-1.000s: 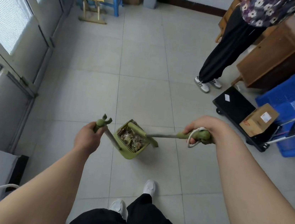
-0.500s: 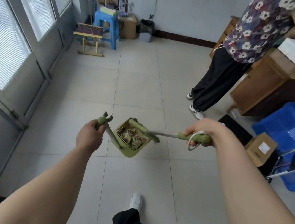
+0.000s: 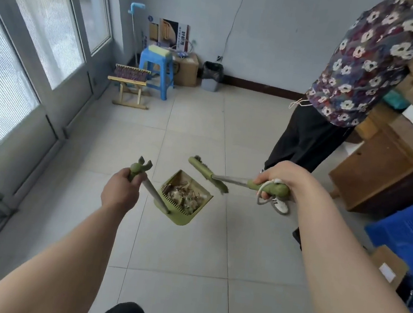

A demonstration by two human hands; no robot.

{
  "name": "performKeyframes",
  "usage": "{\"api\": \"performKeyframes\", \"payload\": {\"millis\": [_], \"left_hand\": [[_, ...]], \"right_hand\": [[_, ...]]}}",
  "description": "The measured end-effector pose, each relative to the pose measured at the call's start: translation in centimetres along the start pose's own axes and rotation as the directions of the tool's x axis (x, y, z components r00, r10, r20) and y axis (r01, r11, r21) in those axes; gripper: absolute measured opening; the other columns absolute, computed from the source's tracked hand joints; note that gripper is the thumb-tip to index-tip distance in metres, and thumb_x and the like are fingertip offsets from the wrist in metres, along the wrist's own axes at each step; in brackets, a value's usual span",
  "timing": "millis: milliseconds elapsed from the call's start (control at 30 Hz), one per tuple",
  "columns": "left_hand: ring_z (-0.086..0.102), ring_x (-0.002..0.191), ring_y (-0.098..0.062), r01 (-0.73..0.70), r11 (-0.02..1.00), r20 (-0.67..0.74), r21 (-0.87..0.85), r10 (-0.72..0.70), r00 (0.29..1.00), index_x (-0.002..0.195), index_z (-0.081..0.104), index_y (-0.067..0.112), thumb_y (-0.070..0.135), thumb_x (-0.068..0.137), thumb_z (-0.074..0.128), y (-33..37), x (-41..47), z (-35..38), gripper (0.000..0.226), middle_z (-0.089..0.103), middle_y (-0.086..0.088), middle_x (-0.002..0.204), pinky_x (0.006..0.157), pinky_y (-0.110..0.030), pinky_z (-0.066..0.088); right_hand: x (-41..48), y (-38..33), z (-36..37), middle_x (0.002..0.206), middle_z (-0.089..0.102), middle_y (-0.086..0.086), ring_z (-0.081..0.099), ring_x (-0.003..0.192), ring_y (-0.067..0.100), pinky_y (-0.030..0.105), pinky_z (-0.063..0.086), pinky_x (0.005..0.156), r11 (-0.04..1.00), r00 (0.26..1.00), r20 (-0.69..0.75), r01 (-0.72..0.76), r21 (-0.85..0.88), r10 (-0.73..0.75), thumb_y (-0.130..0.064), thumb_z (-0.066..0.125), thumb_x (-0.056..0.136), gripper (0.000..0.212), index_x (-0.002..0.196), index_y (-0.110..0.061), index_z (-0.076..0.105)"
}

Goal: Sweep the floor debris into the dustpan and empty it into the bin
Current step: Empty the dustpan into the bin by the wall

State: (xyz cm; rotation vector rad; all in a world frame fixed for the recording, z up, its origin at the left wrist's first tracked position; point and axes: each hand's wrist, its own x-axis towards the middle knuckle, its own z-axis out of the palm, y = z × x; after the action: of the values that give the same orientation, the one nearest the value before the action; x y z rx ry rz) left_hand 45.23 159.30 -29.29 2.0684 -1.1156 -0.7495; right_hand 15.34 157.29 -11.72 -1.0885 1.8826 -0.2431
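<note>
A green dustpan (image 3: 181, 217) hangs above the tiled floor, filled with brown and pale debris (image 3: 184, 195). My left hand (image 3: 120, 190) grips the green top of its metal handle. My right hand (image 3: 279, 177) grips the green handle of the broom (image 3: 208, 174), whose green head is lifted just above and behind the pan, apart from it. A white loop dangles from the broom handle. Far off, a small grey bin (image 3: 211, 76) with a black liner stands against the back wall.
A person in a floral top and black trousers (image 3: 306, 140) stands close on the right. Behind are a wooden cabinet (image 3: 386, 168), a blue crate (image 3: 409, 233) and a cardboard box (image 3: 387, 267). A blue stool (image 3: 156, 72) and a folding stool (image 3: 130, 87) stand far left by glazed doors (image 3: 32, 44).
My view has tilted up and moved forward, so the back wall and bin came into sight. The broom head has lifted off the dustpan's rim. Both hands keep their holds.
</note>
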Motion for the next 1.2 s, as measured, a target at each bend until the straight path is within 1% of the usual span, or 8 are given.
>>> {"api": "performKeyframes", "payload": {"millis": [133,333,467,600,733,800,1000,1200], "left_hand": [[0.049,0.063,-0.024,0.003,1.0,-0.02,0.003,-0.003,1.0,0.085,0.057,0.016,0.043,0.091,0.054,2.7,4.3,1.6,0.028,0.051,0.0,0.064,0.055,-0.031,0.032],[0.045,0.058,-0.023,-0.024,1.0,-0.008,-0.002,0.024,1.0,0.085,0.059,0.013,0.041,0.091,0.056,6.2,12.4,4.3,0.029,0.048,0.001,0.061,0.053,-0.029,0.031],[0.044,0.057,-0.023,-0.037,0.999,0.031,-0.004,0.037,0.999,0.084,0.059,0.012,0.041,0.091,0.056,8.7,19.2,5.2,0.03,0.047,0.001,0.061,0.052,-0.03,0.03],[0.044,0.059,-0.025,-0.052,0.999,0.082,0.004,0.052,0.995,0.08,0.057,0.013,0.04,0.091,0.056,11.6,26.4,6.0,0.029,0.047,0.0,0.062,0.055,-0.03,0.033],[0.043,0.058,-0.024,-0.078,0.997,0.11,0.025,0.074,0.991,0.075,0.052,0.015,0.039,0.092,0.056,14.6,32.5,7.1,0.029,0.048,0.0,0.062,0.055,-0.03,0.034],[0.045,0.058,-0.024,-0.093,0.993,0.107,0.074,0.085,0.991,0.077,0.053,0.014,0.04,0.092,0.055,16.1,35.0,7.8,0.03,0.05,-0.001,0.062,0.053,-0.03,0.032],[0.048,0.059,-0.026,-0.117,0.986,0.109,0.119,0.104,0.989,0.08,0.055,0.014,0.04,0.093,0.053,20.3,42.3,11.4,0.029,0.053,-0.002,0.064,0.052,-0.029,0.032],[0.047,0.057,-0.026,-0.101,0.992,0.094,0.081,0.093,0.991,0.08,0.056,0.014,0.041,0.092,0.054,25.5,51.4,16.9,0.029,0.053,-0.003,0.063,0.053,-0.03,0.035]], "right_hand": [[5.1,-2.7,-1.0,0.041,0.055,0.01,0.048,0.03,0.014,0.018,0.036,0.044,1.0,1.0,0.013,-0.008,-0.003,0.008,-0.003,0.063,0.085,0.023,0.062,0.001,0.063],[12.6,-8.0,-2.2,0.054,0.058,0.01,0.046,0.048,0.017,0.02,0.026,0.047,0.997,0.999,0.031,-0.025,-0.074,0.028,-0.004,0.063,0.082,0.009,0.074,-0.005,0.066],[18.7,-12.6,-3.1,0.042,0.057,0.007,0.044,0.047,0.018,0.02,0.026,0.045,0.996,0.997,0.03,-0.062,-0.059,0.064,-0.007,0.066,0.078,0.008,0.07,-0.004,0.064],[24.9,-17.4,-3.8,0.053,0.056,0.006,0.042,0.052,0.017,0.018,0.025,0.044,0.989,0.993,0.076,-0.085,-0.122,0.095,-0.006,0.062,0.077,0.007,0.082,-0.012,0.062],[30.2,-21.0,-4.7,0.062,0.056,0.008,0.041,0.047,0.015,0.017,0.026,0.045,0.991,0.994,0.071,-0.073,-0.112,0.081,-0.004,0.061,0.076,0.013,0.084,-0.014,0.062],[32.4,-22.4,-5.1,0.055,0.059,0.006,0.045,0.042,0.015,0.016,0.03,0.043,0.996,0.996,0.037,-0.075,-0.045,0.077,-0.006,0.064,0.078,0.002,0.078,-0.008,0.064],[40.4,-27.3,-7.2,0.046,0.056,0.005,0.044,0.03,0.012,0.012,0.025,0.039,0.993,0.99,0.073,-0.116,-0.039,0.118,-0.005,0.057,0.082,0.016,0.067,-0.008,0.062],[50.3,-32.2,-11.7,0.054,0.056,0.007,0.048,0.031,0.012,0.011,0.029,0.039,0.996,0.994,0.068,-0.078,-0.039,0.08,-0.004,0.056,0.085,0.009,0.078,-0.007,0.059]]}}
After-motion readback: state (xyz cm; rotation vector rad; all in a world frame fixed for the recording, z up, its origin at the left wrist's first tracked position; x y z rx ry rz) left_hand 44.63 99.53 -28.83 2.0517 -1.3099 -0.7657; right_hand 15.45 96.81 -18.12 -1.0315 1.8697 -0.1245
